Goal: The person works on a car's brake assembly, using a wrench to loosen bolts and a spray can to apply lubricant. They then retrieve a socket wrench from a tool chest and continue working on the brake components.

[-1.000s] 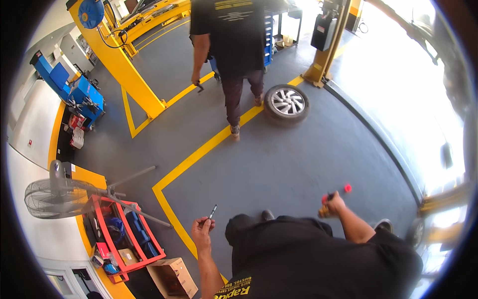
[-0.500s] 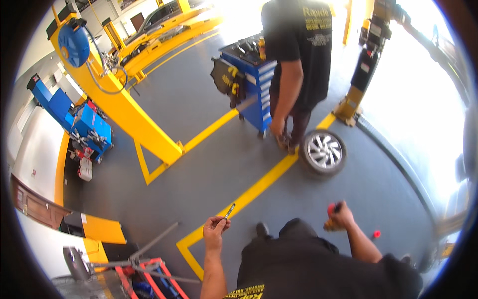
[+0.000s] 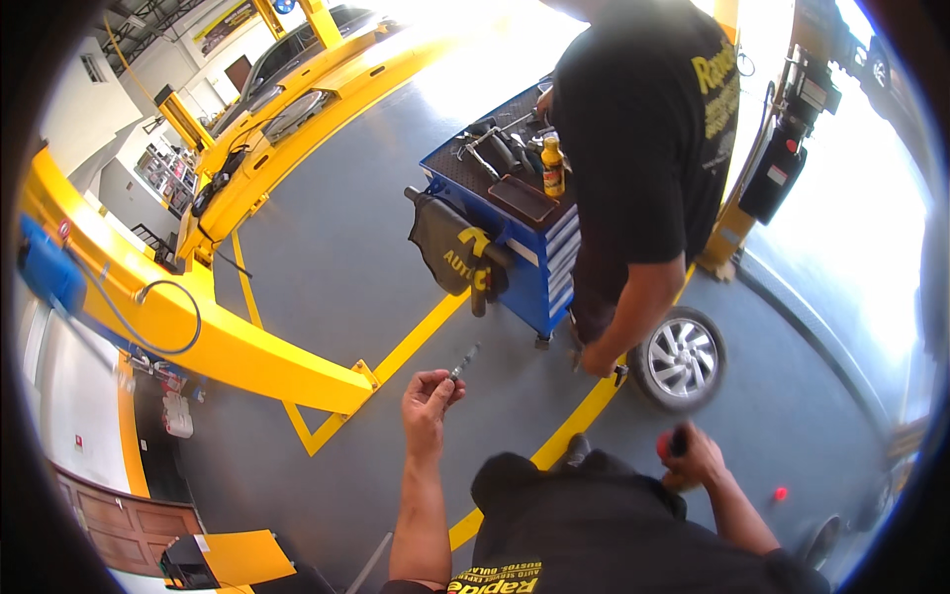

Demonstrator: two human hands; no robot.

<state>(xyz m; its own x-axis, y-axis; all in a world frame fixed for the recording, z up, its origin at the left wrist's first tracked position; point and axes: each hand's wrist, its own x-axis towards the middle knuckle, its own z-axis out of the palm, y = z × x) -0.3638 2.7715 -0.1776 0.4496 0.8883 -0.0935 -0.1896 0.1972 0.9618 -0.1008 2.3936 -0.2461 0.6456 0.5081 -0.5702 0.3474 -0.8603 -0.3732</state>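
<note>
My left hand [image 3: 427, 408] is raised at lower centre, its thumb and fingers pinching a slim, pen-sized metal rod [image 3: 466, 360]. The rod points up and away; blur hides its exact kind. My right hand [image 3: 701, 457], lower right, is closed round a red and black object [image 3: 675, 443]. Most of that object is hidden by the fingers, so its kind is unclear. Ahead of me a co-worker [image 3: 633, 148] in a black shirt stands beside a blue tool cart [image 3: 515, 252]. The co-worker's lowered hand [image 3: 600, 358] has a small dark tool in it, near a wheel [image 3: 681, 361] lying on the floor.
On the cart top are a yellow bottle [image 3: 552, 166] and several hand tools [image 3: 485, 148]; a black cover [image 3: 445, 238] hangs off its side. A yellow lift post [image 3: 228, 342] rises at left. A small red piece [image 3: 781, 493] lies on the floor at right.
My view has moved forward, so the cart, co-worker and wheel appear larger and nearer. Both my hands keep hold of their things. The red tool stand at lower left has left the view.
</note>
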